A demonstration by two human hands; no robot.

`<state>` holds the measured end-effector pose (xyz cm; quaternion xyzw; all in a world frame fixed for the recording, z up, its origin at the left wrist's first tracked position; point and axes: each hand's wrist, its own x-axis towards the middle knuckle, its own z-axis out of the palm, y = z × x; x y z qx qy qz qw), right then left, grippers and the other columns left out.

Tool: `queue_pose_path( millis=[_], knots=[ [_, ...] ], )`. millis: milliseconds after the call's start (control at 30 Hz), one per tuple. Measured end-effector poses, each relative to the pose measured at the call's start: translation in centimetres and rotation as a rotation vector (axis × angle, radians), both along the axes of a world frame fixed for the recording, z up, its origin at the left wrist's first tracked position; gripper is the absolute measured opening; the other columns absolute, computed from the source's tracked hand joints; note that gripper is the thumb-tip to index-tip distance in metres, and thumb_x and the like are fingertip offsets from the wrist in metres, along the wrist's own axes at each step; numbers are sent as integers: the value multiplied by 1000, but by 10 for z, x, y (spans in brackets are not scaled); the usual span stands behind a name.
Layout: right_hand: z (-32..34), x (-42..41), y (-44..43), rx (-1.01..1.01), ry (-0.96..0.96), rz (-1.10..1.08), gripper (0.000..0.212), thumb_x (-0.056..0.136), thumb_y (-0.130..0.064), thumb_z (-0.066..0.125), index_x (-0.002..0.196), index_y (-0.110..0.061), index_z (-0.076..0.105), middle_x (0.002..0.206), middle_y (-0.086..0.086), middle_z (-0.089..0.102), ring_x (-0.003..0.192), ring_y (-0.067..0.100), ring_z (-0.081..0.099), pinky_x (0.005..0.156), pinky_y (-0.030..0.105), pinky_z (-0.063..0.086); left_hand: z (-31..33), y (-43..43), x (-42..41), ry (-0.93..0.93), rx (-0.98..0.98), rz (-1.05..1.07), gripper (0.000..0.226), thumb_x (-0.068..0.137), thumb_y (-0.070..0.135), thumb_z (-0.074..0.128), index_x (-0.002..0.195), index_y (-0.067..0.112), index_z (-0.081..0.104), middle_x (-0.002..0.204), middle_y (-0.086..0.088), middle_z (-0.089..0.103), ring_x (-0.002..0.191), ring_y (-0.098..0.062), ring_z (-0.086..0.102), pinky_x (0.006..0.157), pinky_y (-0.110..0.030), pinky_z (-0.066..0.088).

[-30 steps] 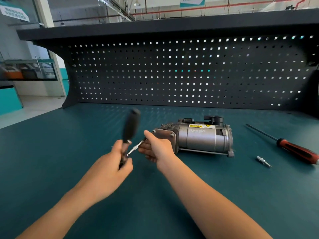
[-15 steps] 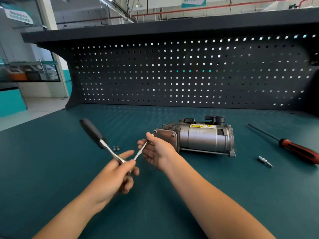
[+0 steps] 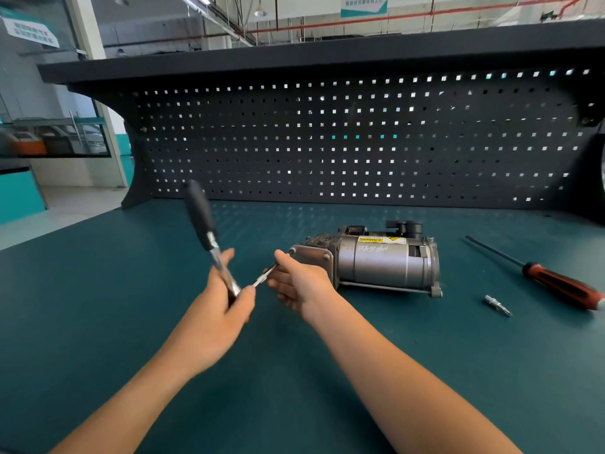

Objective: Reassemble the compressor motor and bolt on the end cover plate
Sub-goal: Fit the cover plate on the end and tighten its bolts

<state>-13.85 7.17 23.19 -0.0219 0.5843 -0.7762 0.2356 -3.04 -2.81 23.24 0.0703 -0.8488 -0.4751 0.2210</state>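
Note:
The grey compressor motor (image 3: 379,263) lies on its side on the green bench, its end cover plate (image 3: 312,255) facing left with bolts at its corners. My left hand (image 3: 219,309) grips the head end of a black-handled ratchet wrench (image 3: 204,224), whose handle points up and away. A thin extension bar (image 3: 265,276) runs from the ratchet head toward the cover plate. My right hand (image 3: 299,283) pinches that bar just in front of the plate's upper left corner. The bar's far tip is hidden behind my thumb.
A red-handled screwdriver (image 3: 556,283) lies at the right of the bench, with a small metal bit (image 3: 497,304) in front of it. A dark pegboard (image 3: 360,142) closes the back of the green bench top (image 3: 98,306).
The ratchet handle swung from upright down to the left, then back up toward upright. My right hand stayed on the extension bar at the cover plate.

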Motion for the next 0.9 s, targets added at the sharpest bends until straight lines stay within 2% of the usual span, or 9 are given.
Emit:
queue_pose_path(
  millis=[133, 267, 400, 467, 600, 700, 767, 833, 900],
  knots=[
    [5, 0, 3, -79, -53, 14, 20, 92, -22, 56, 74, -14, 55, 55, -2, 64, 44, 9, 58, 47, 18, 42, 1, 4, 6, 88, -686, 37, 66, 90, 38, 42, 138, 46, -3, 66, 17, 48, 56, -7, 56, 47, -21, 36],
    [6, 2, 6, -63, -17, 14, 17, 90, -21, 59, 77, -11, 56, 67, 2, 63, 40, 6, 57, 48, 19, 39, -1, 13, 6, 33, -933, 32, 59, 94, 41, 34, 141, 45, -1, 109, 15, 50, 80, -14, 60, 68, -28, 46],
    [3, 2, 3, -14, 9, -16, 26, 87, -25, 64, 66, -12, 56, 68, 4, 62, 41, 7, 53, 45, 17, 36, -7, 15, 4, 14, -1038, 71, 58, 93, 48, 30, 144, 41, 2, 120, 15, 51, 86, -13, 62, 71, -28, 48],
    [3, 1, 1, -55, -10, -21, 27, 89, -21, 62, 66, -11, 54, 67, 6, 59, 45, 10, 53, 41, 14, 36, -10, 13, 4, 45, -876, 68, 57, 92, 50, 35, 143, 43, 10, 113, 18, 56, 85, -12, 61, 71, -28, 47],
    [3, -1, -1, -69, -85, 6, 22, 92, -19, 56, 71, -13, 54, 55, 0, 63, 43, 9, 55, 51, 22, 38, -18, 18, 4, 75, -163, -42, 26, 92, 36, 48, 113, 51, 43, 75, 8, 66, 53, -7, 53, 56, -18, 39],
    [5, 0, -1, -38, -82, 39, 22, 93, -29, 54, 76, -16, 55, 52, -7, 65, 44, 3, 57, 53, 22, 37, -13, 23, 5, -50, 534, -77, 14, 97, 34, 42, 101, 31, 55, 83, 4, 73, 35, -7, 37, 39, -17, 35],
    [5, 1, -1, -48, -92, 52, 20, 94, -31, 53, 81, -16, 55, 55, -8, 67, 49, 3, 60, 54, 22, 38, -5, 22, 6, -135, 998, -145, 28, 97, 39, 41, 90, 16, 56, 78, -4, 72, 30, -5, 30, 30, -15, 30],
    [6, 2, -2, -51, -95, 60, 18, 94, -32, 52, 87, -16, 55, 59, -8, 68, 51, 3, 61, 54, 21, 38, 1, 18, 7, -148, 1209, -148, 29, 95, 38, 43, 86, 13, 54, 68, -2, 67, 28, -2, 29, 29, -11, 28],
    [5, 2, -3, -50, -95, 63, 17, 95, -32, 51, 91, -16, 55, 61, -8, 68, 48, 2, 62, 54, 20, 38, 3, 16, 8, -159, 1179, -132, 24, 94, 34, 47, 85, 13, 53, 60, 0, 60, 29, -2, 30, 29, -11, 27]
  ],
)
